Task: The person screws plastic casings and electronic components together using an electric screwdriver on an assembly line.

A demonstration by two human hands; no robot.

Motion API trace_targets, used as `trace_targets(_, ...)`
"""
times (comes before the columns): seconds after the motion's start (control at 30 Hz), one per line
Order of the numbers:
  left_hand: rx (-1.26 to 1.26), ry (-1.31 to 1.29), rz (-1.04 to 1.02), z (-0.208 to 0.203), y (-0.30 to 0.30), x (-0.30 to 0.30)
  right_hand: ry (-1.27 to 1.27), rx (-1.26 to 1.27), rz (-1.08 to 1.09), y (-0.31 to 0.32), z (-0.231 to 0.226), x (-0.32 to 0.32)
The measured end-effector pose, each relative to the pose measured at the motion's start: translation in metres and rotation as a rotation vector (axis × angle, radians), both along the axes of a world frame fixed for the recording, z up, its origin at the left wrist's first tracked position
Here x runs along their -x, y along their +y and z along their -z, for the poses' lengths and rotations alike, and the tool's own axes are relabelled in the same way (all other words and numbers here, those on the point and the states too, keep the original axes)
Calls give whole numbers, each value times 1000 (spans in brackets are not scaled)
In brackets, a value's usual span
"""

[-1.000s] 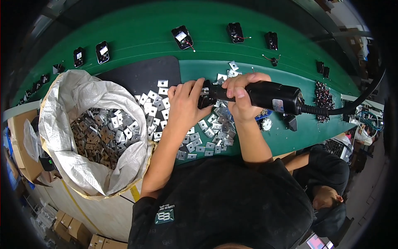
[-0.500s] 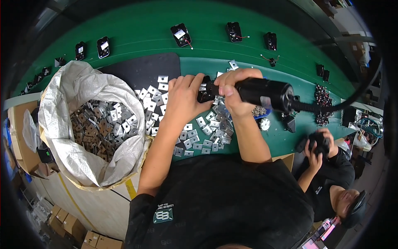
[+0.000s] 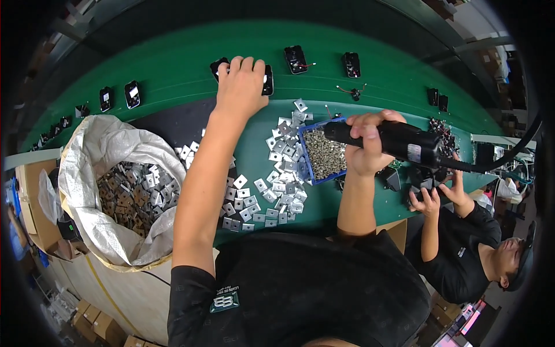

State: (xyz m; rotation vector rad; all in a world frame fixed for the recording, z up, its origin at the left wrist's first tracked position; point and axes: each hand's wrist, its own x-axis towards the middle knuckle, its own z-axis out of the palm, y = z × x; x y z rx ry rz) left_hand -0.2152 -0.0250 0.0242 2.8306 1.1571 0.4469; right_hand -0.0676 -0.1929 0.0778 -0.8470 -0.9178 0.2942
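Reaching to the upper middle of the frame, my left hand (image 3: 241, 87) lies palm down over a small black device (image 3: 266, 81) on the green belt (image 3: 173, 63), fingers spread loosely across it; I cannot tell whether they grip it. My right hand (image 3: 365, 147), right of centre, is wrapped firmly around a black power screwdriver (image 3: 393, 140), which lies nearly level with its tip pointing left, above the rim of a blue tray (image 3: 304, 168). A black cable (image 3: 509, 156) leaves the tool's rear end and curves up toward the right edge.

The blue tray, just left of the right hand, is full of small grey screws (image 3: 324, 153). Square metal plates (image 3: 277, 191) lie scattered on the green table (image 3: 254, 150) left of and below the tray, between my two forearms, reaching to the table's near edge. A dark mat (image 3: 173, 124) lies to the left of my left forearm.

More black devices (image 3: 295, 59) sit spaced along the belt, some to the right of the left hand and others (image 3: 132, 94) well apart at upper left. At left centre, beside the table, a white woven sack (image 3: 110, 156) stands open, holding a heap of more metal plates (image 3: 136, 196).

At lower right, another person (image 3: 462, 260) in a black shirt has both hands raised to dark parts (image 3: 419, 179) at the table's edge.
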Motion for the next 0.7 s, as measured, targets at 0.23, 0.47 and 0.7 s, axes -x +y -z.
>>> trace_targets(0.23, -73, -96, 55, -23, -16, 5, -28, 47, 33, 0, 7, -8)
trace_targets(0.47, 330, -168, 450, -9, -55, 15, -68, 84, 24, 0, 8, -6)
trace_targets(0.7, 490, -173, 401, 0, -53, 15, -2, 53, -17, -12, -10, -7)
